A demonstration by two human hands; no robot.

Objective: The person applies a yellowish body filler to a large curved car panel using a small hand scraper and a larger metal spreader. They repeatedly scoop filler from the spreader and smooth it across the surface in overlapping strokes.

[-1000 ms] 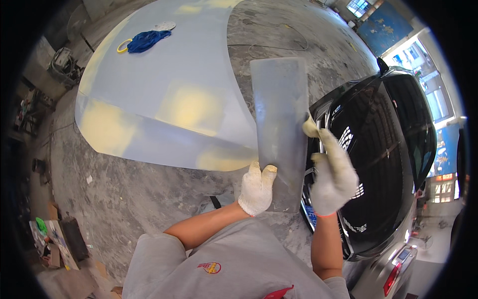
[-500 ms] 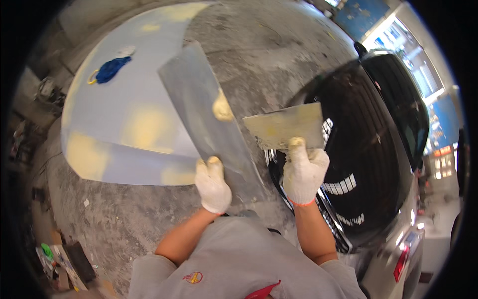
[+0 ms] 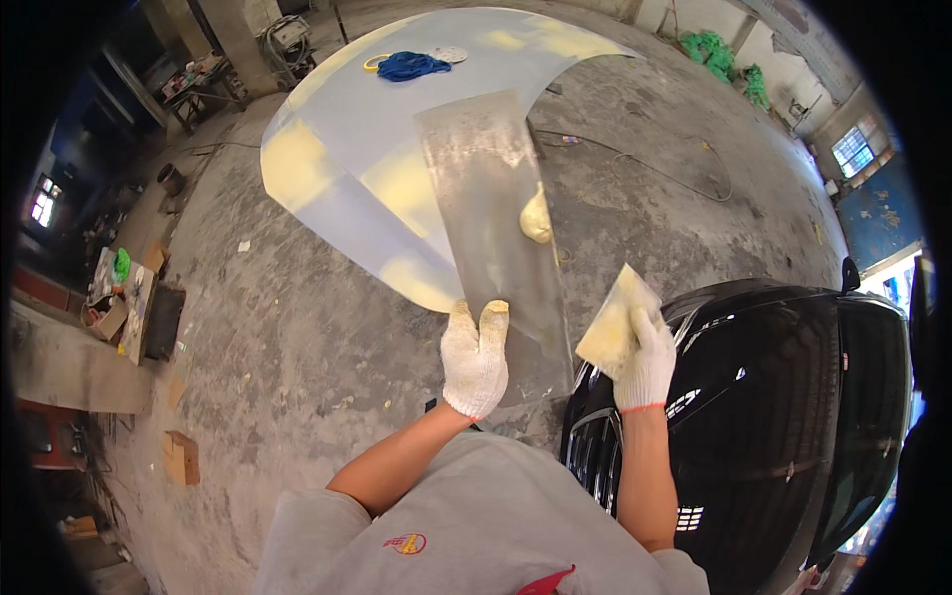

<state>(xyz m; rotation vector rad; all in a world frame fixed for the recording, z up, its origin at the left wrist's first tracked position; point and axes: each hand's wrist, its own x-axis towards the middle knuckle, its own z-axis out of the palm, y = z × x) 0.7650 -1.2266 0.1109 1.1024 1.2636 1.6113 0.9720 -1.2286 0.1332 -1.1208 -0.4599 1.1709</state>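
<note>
While the left hand (image 3: 475, 359) grips the board (image 3: 496, 238) pointing away, the right hand (image 3: 643, 359) clasps a spreader (image 3: 613, 322).

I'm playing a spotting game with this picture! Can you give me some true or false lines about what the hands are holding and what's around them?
1. The left hand holds a long grey metal board. True.
2. The yellowish putty blob sits on the floor. False: it sits on the board, near its right edge.
3. The right hand holds a flat spreader smeared with yellowish putty. True.
4. Both hands are bare. False: both wear white knit gloves.
5. A black car stands at the person's right. True.
6. The blue cloth lies on the black car. False: it lies on the pale grey car panel set on the floor.
</note>
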